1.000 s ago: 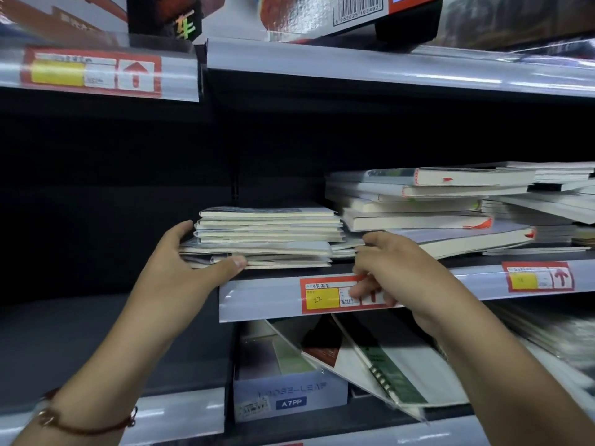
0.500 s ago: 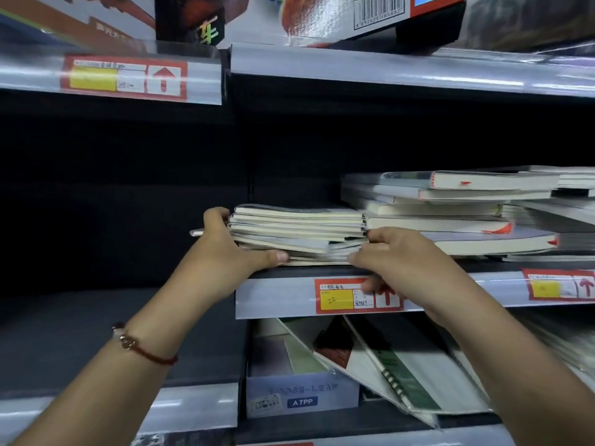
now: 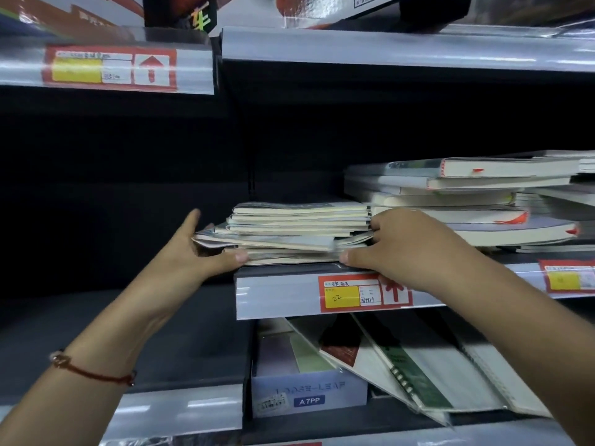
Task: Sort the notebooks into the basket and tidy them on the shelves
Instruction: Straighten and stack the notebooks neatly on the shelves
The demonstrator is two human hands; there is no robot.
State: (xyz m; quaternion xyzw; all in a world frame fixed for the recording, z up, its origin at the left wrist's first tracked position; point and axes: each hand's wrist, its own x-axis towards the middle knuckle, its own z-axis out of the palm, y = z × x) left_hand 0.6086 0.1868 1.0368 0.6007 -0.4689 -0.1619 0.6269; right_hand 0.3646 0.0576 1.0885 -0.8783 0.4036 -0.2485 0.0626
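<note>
A small stack of thin cream-edged notebooks (image 3: pixel 299 231) lies at the left end of the middle shelf (image 3: pixel 277 292). My left hand (image 3: pixel 196 252) presses against the stack's left side, thumb along its lower front edge. My right hand (image 3: pixel 405 246) holds the stack's right side, thumb at the bottom front corner. The stack sits squeezed between both hands. To the right a taller pile of larger notebooks (image 3: pixel 467 201) rests on the same shelf. No basket is in view.
A red and yellow price label (image 3: pixel 351 292) sits on the shelf front. Below, spiral notebooks (image 3: pixel 405 365) lean beside a loose-leaf box (image 3: pixel 306 397). Left of the stack the shelf bay is dark. Boxes stand on the top shelf (image 3: pixel 386 46).
My left hand slid from under the stack's front to its left side, pushing the splayed notebooks rightward into a tighter stack. My right hand rose to grip the stack's right end.
</note>
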